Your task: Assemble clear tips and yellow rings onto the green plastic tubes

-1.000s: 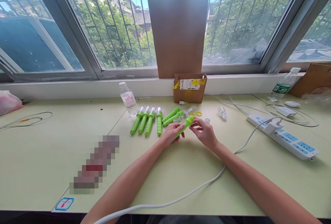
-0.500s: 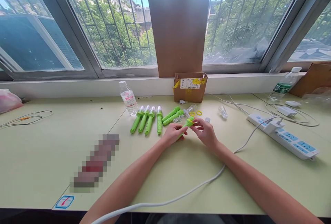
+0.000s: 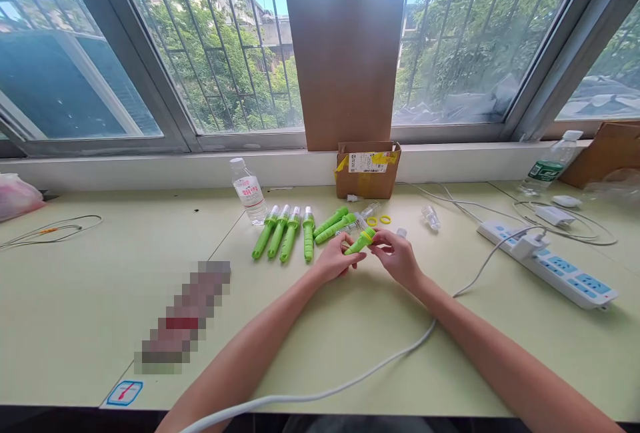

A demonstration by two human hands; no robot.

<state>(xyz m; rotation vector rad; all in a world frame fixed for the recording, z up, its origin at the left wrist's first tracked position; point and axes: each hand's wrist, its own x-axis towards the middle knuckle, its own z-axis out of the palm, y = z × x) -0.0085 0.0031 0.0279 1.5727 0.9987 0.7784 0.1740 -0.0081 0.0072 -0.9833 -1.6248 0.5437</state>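
Observation:
My left hand [image 3: 336, 257] is closed on the lower part of a green tube [image 3: 359, 242], which slants up to the right. A yellow ring circles its upper end, where the fingertips of my right hand [image 3: 397, 256] pinch it. Several green tubes with clear caps [image 3: 289, 236] stand side by side to the left. Two green tubes without clear caps [image 3: 333, 220] lie just behind my left hand. Two yellow rings [image 3: 379, 220] and some clear plastic parts [image 3: 371, 209] lie beyond my hands.
A small cardboard box [image 3: 367, 183] sits at the back by the sill. Bottles stand at back left [image 3: 249, 192] and back right [image 3: 549, 165]. On the right lies a power strip [image 3: 555, 265]; its white cable [image 3: 390, 357] runs under my right forearm. One clear part [image 3: 431, 218] lies apart.
The green tube has turned in my left hand, and more of its body shows between my hands. My left fingers have shifted around it. My right hand has barely moved.

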